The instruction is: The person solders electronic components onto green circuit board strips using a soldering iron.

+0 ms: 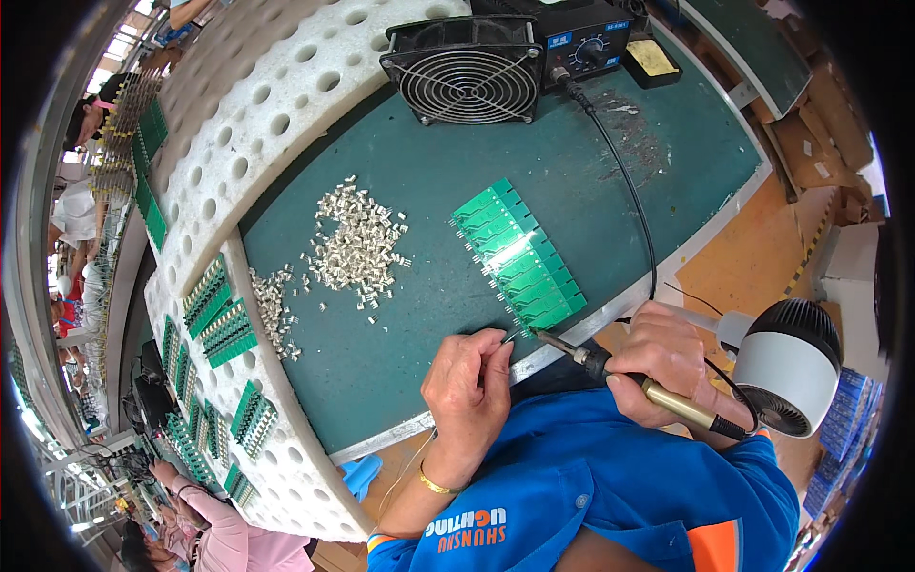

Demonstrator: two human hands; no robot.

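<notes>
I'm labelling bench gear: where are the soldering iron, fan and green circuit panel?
Soldering iron [681, 401]: head view, gold handle.
Fan [470, 86]: head view, centre of its grille.
Green circuit panel [519, 257]: head view, middle of its face.

On the green tabletop [372, 381], a rectangular green circuit-board panel [519, 262] is lying right of small silvery metal parts [357, 250]. Behind the panel, a square black metal-grilled fan [467, 84] is standing left of a boxy black control unit [593, 46]. Perforated white foam [286, 81] is lying further left.
</notes>
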